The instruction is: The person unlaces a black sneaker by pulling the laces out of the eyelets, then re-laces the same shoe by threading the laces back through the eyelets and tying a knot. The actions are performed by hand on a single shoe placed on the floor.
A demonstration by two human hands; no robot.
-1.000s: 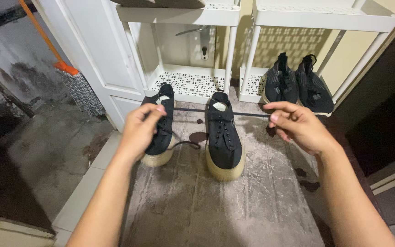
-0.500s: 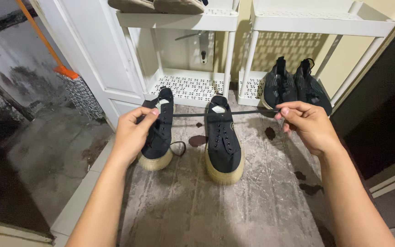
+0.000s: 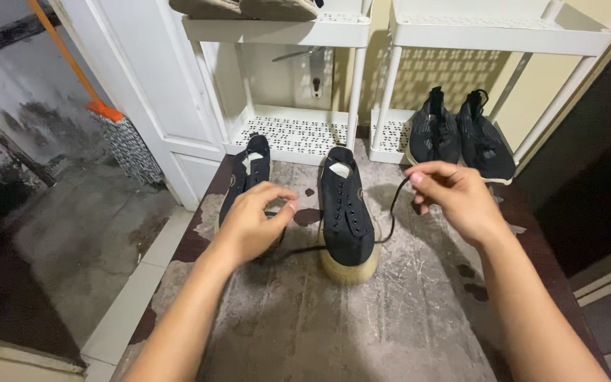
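Two black shoes with thick tan soles stand on the worn grey floor: the left shoe [image 3: 249,170] and the right shoe [image 3: 346,212], whose eyelets are empty. A loose black shoelace [image 3: 389,212] hangs slack from my right hand [image 3: 454,198], loops down past the right shoe and runs along the floor toward my left hand [image 3: 252,223]. My right hand pinches one lace end at fingertip level. My left hand hovers over the toe of the left shoe with fingers curled, apparently on the other lace end.
White perforated shoe racks [image 3: 291,131] stand behind; a second black pair [image 3: 461,138] sits on the right rack's bottom shelf. Tan shoes [image 3: 249,7] lie on the upper left shelf. An orange-handled broom [image 3: 118,138] leans left of a white door [image 3: 150,85].
The lace, stretched taut between my hands before, now hangs slack. My left hand moved right and down toward the shoes; my right hand shifted slightly left.
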